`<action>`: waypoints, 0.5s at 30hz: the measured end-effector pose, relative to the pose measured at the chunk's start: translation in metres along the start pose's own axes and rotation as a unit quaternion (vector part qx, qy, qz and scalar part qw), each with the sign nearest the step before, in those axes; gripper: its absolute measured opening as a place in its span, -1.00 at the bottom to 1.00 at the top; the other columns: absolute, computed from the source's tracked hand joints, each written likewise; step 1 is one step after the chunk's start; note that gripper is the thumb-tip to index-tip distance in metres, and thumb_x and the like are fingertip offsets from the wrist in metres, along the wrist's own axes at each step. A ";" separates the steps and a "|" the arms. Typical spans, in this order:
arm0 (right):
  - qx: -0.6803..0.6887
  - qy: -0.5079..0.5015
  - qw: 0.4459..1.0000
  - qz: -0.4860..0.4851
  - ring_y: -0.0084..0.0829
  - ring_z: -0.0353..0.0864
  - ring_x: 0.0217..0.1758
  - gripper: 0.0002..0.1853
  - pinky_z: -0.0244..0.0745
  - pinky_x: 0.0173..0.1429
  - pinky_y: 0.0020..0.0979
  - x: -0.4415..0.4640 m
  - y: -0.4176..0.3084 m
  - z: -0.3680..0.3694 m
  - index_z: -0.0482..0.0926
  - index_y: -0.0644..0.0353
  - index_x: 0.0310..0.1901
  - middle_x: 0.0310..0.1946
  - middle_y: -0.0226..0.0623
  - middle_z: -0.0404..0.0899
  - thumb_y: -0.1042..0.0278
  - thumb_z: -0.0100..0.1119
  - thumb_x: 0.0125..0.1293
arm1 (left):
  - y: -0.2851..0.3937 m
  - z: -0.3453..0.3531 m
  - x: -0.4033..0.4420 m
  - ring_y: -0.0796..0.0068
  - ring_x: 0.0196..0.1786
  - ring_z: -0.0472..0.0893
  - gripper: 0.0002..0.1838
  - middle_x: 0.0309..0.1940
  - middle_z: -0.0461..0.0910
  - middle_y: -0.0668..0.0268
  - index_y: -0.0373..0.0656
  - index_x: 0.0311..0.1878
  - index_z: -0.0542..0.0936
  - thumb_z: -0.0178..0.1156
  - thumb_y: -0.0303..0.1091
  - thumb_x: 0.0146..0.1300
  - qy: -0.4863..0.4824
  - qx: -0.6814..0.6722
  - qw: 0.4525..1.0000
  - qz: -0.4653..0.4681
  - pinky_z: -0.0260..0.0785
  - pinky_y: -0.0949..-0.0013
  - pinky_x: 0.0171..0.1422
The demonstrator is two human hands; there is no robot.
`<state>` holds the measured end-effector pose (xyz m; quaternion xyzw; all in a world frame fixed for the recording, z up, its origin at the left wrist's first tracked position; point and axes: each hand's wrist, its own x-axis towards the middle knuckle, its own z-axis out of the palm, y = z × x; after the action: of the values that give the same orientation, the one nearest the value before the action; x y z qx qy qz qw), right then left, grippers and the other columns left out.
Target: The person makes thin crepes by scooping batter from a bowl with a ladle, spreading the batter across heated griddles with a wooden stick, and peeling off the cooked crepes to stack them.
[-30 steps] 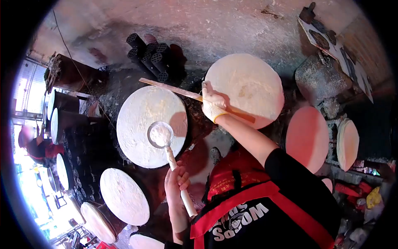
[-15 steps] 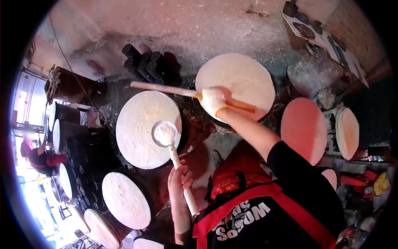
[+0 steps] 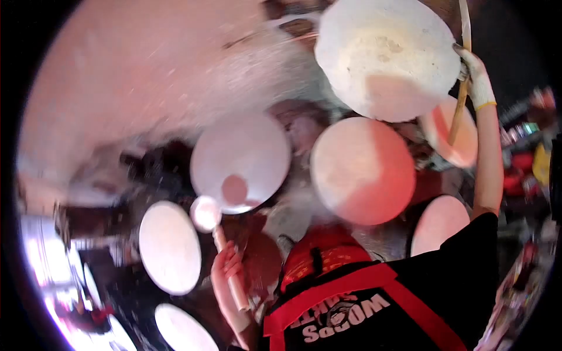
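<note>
My left hand [image 3: 227,266] is closed around the pale handle of a ladle [image 3: 206,214]. The round ladle head is by the lower left edge of a round white disc [image 3: 240,155] and casts a shadow on it. My gloved right hand [image 3: 479,76], far out to the right, holds a long wooden stick [image 3: 459,111] that runs up and down. Its fingertips are at the right edge of a big pale round sheet [image 3: 383,52] with an uneven rim. Whether they pinch this sheet I cannot tell.
Another pale disc [image 3: 363,169] lies below the big sheet, half in red light. More discs stand at the lower left [image 3: 170,247], right [image 3: 442,225] and upper right [image 3: 448,131]. Blurred dark cylinders [image 3: 155,164] lie by the wall. A person [image 3: 88,316] is far left.
The view has swung to the right. My right hand has moved from a disc near the middle to the far right, with the stick now upright. My left hand still holds the ladle.
</note>
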<state>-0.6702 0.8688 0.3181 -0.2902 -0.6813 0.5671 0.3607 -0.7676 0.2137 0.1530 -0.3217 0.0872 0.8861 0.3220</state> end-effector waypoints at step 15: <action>-0.036 0.574 0.781 0.243 -0.39 0.60 -0.33 -0.64 0.50 -0.20 -0.33 -0.069 0.356 -0.294 0.58 0.51 -0.22 -0.40 -0.09 0.63 0.29 0.16 0.11 | -0.086 0.024 0.041 0.53 -0.13 0.54 -0.55 -0.06 0.49 0.29 -0.21 0.35 0.24 -0.19 -0.29 0.46 -0.051 0.232 0.971 0.004 0.40 0.57 -0.10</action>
<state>-0.3940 1.0463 -0.0148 -0.7307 -0.2745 0.3395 0.5249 -0.7499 0.3105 0.1510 -0.1917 0.2753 0.8584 0.3880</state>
